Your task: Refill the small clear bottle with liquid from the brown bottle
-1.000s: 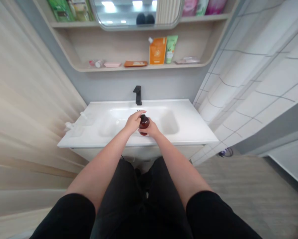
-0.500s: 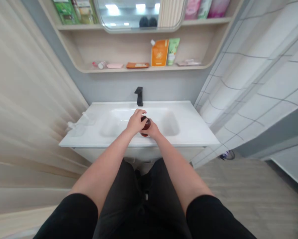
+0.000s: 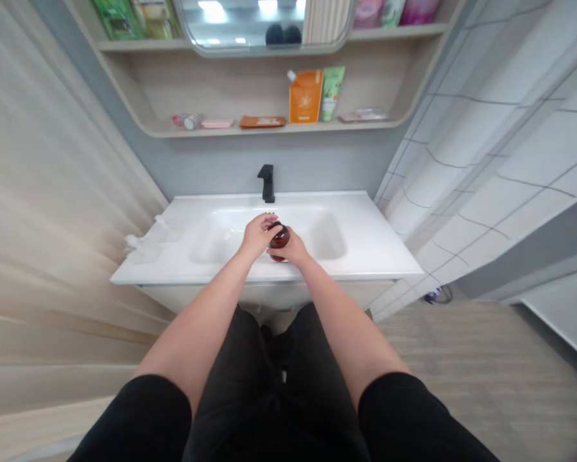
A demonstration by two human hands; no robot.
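A dark reddish-brown bottle point(image 3: 280, 239) is held between both hands over the front part of the white sink basin point(image 3: 211, 240). My right hand point(image 3: 294, 248) wraps round its body from the right. My left hand point(image 3: 259, 236) closes on its dark top from the left, with the fingers curled over it. Fingers hide much of the bottle, so I cannot make out its cap clearly. Behind my hands, the black faucet point(image 3: 267, 183) rises from the back edge of the sink.
Two clear bottles with white pump tops point(image 3: 135, 242) stand at the counter's left end. Above, a shelf point(image 3: 211, 133) carries an orange pouch point(image 3: 305, 97), a green tube point(image 3: 332, 94) and small packets. A mirror point(image 3: 264, 25) hangs above. A beige curtain point(image 3: 52, 192) borders the left side.
The view has shifted slightly, moving the shelf and counter a little up and left in the picture. Both hands stay on the bottle, with the left fingers slightly shifted over its top.
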